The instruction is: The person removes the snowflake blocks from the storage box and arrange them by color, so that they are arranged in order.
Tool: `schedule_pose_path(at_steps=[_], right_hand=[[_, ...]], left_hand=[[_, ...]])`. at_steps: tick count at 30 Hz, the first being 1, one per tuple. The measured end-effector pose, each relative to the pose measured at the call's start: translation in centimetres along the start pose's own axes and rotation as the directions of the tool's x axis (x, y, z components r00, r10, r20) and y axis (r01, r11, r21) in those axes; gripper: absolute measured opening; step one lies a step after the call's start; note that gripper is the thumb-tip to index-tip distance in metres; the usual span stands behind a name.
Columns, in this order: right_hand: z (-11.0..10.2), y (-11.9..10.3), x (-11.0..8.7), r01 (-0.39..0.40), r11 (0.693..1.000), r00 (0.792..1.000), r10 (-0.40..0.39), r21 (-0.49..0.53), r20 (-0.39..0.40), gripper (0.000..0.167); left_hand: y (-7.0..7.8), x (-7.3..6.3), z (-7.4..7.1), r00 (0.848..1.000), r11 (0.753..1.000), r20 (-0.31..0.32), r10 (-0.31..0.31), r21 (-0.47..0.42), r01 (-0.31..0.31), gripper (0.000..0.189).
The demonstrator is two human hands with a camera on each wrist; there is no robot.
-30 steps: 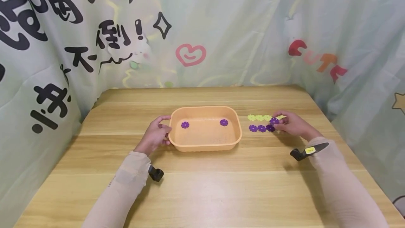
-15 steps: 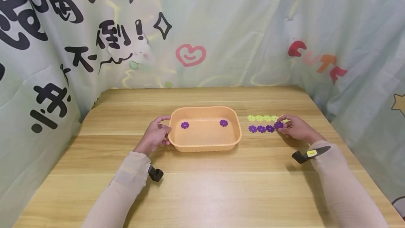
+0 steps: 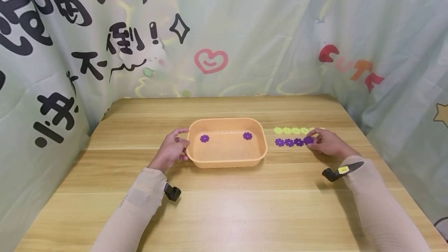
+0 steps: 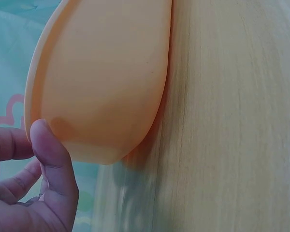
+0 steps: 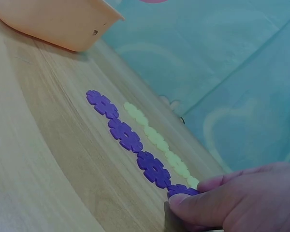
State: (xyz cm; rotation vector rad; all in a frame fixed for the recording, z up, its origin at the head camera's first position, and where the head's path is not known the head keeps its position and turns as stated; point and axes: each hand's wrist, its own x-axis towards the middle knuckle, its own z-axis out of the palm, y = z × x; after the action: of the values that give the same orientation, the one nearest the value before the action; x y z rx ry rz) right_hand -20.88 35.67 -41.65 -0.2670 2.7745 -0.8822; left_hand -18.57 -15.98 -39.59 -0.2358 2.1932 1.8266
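My left hand (image 3: 170, 151) pinches the left rim of an orange plastic basin (image 3: 227, 163) between thumb and fingers, as the left wrist view also shows. Two purple snowflake building discs (image 3: 247, 136) lie inside it, apart from each other. To the right, my right hand (image 3: 328, 143) pinches another purple snowflake disc (image 5: 182, 189) at the right end of a row of purple discs (image 5: 125, 135) on the table. Thumb and fingers partly cover that end disc. Behind runs a row of yellow-green snowflake discs (image 3: 287, 130), its right end partly hidden by the hand.
The wooden table (image 3: 224, 209) extends in front of the basin toward the viewer. A printed cloth curtain (image 3: 259, 30) hangs along its back and sides. Small black cameras (image 3: 172, 192) sit on both wrists.
My right hand has moved slightly right and down toward the viewer, bringing its purple disc from above the row to the row's right end. The left hand and basin stay put.
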Motion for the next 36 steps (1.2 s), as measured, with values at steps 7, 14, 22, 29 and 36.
schedule_pose_path(at_steps=[7,14,22,29,36], right_hand=[[0.0,0.1,0.0,-0.006,0.999,1.000,0.006,-0.037,0.007,0.039],[-0.1,0.1,0.0,-0.008,0.999,1.000,0.009,-0.047,0.019,0.039],[-0.1,0.3,0.1,0.007,0.999,1.000,-0.006,-0.047,0.015,0.037],[-0.1,0.0,0.1,0.012,0.998,1.000,-0.012,-0.058,0.003,0.036],[-0.2,-1.7,0.5,0.064,0.997,0.998,-0.064,-0.034,-0.009,0.034]], left_hand=[[0.1,0.0,0.0,1.000,1.000,-0.001,-0.005,0.003,0.005,0.047],[0.1,0.0,0.1,1.000,1.000,-0.002,-0.008,0.007,0.008,0.047],[0.0,0.1,0.0,1.000,1.000,0.002,-0.006,0.005,0.006,0.047],[0.1,0.0,0.0,1.000,1.000,0.000,-0.011,0.011,0.011,0.047],[0.1,0.0,0.0,1.000,1.000,0.003,-0.008,0.011,0.008,0.048]])
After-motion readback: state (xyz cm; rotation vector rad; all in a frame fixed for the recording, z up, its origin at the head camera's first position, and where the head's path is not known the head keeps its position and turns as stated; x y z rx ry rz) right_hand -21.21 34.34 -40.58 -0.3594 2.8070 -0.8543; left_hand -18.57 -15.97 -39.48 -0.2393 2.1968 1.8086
